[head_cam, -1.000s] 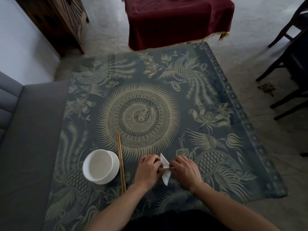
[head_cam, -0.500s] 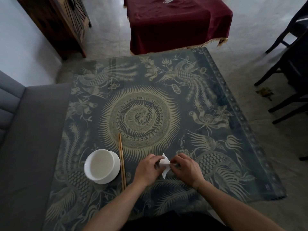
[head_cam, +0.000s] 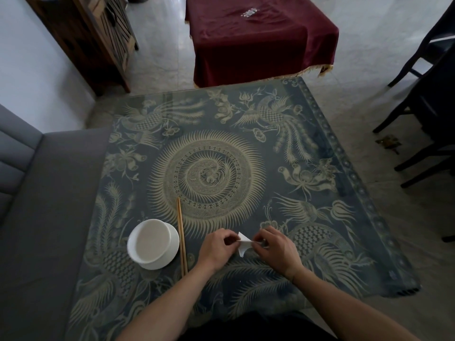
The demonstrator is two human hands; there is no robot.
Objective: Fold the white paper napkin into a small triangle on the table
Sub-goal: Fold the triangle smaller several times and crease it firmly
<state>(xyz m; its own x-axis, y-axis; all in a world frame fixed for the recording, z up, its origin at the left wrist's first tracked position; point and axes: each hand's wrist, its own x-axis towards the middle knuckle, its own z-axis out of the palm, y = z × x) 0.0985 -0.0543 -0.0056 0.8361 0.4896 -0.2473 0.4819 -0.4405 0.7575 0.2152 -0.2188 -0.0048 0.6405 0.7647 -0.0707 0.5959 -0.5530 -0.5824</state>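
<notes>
patterned table [head_cam: 221, 148] | napkin [head_cam: 243, 244] long axis near-far, tip away | left hand [head_cam: 216, 249], right hand [head_cam: 275, 249] both pinching it

No readable text, label, brand, number or sign appears anywhere; the patterned counter [head_cam: 246, 168] carries only ornamental bird and flower motifs.

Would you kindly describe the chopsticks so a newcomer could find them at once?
Start at the patterned table and its near-left part. Just right of the white bowl lie the chopsticks, left of the left hand; they are the only thin, wooden sticks there.
</notes>
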